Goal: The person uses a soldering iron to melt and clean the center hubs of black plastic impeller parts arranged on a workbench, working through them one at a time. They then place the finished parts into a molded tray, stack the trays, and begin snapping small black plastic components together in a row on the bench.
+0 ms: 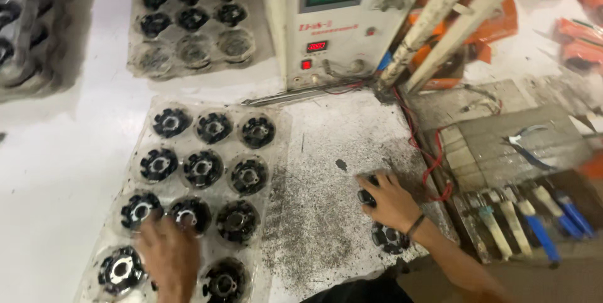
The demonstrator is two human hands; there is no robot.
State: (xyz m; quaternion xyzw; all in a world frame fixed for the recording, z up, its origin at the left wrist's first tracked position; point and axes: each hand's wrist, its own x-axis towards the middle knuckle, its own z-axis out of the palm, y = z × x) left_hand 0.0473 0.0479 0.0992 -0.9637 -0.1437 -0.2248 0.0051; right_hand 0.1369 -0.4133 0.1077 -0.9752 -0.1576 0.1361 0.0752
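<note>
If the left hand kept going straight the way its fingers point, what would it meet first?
The left hand points up the clear plastic tray. Its fingertips are already at the third row of black round parts, so it would likely meet the part just ahead first. Motion blur makes actual contact hard to judge.

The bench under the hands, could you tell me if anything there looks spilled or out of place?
Yes. Dark gritty specks are strewn over the bench between the tray and the right hand. One black round part lies loose by that wrist, outside the tray.
</note>
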